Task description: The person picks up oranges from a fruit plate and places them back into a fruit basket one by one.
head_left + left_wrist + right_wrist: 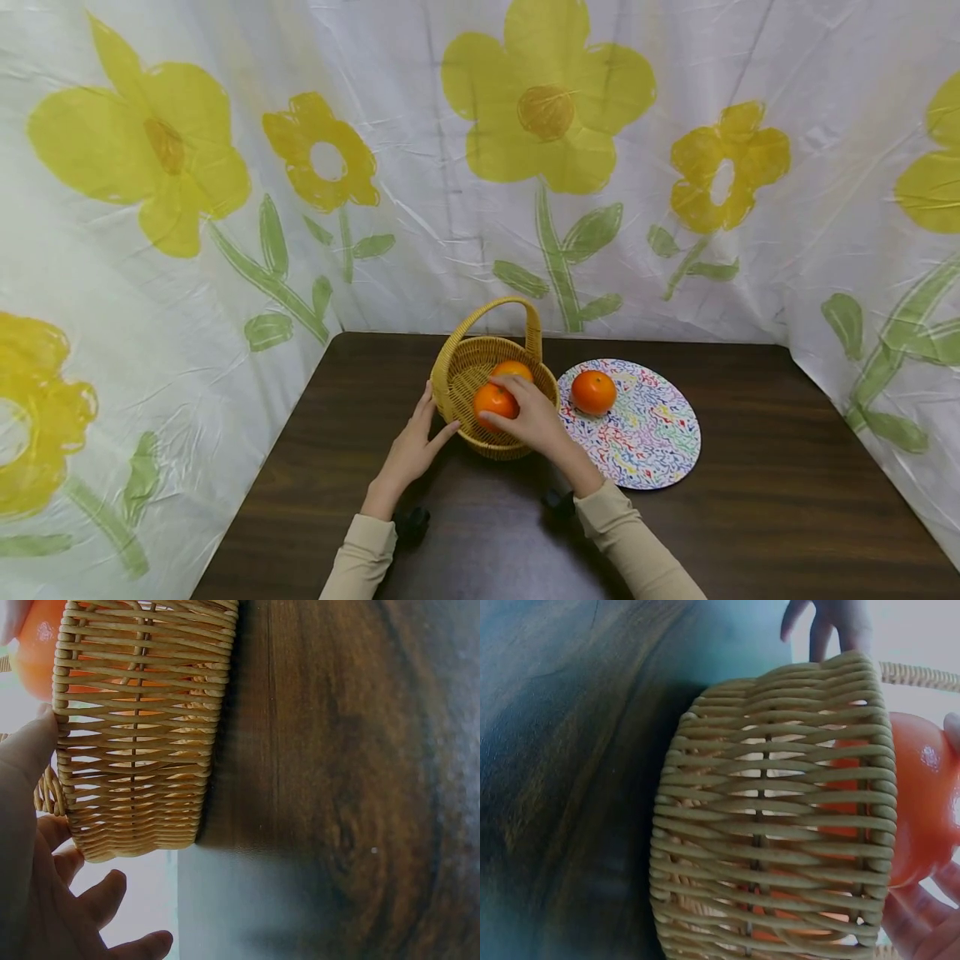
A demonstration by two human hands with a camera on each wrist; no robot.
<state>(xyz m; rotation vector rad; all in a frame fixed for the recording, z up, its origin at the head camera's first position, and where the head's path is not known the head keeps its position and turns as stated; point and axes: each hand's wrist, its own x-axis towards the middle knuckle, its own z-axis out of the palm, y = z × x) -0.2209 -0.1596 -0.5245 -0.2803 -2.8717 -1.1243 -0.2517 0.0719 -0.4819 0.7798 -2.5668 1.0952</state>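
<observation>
A yellow wicker basket [467, 375] with an arched handle stands on the table. My right hand [536, 417] grips an orange [495, 405] at the basket's near rim, thumb on one side and fingers over the top. Behind it, a second orange [513, 368] lies inside the basket. My left hand [411, 446] rests against the basket's left side with fingers spread, its thumb at the rim in the left wrist view. A third orange [593, 392] sits on a round, colourfully patterned mat [645, 433] right of the basket.
The dark wooden table [765, 467] reaches back to a white curtain [420, 275] painted with yellow flowers, which also hangs along both sides. The mat lies close by the basket's right side.
</observation>
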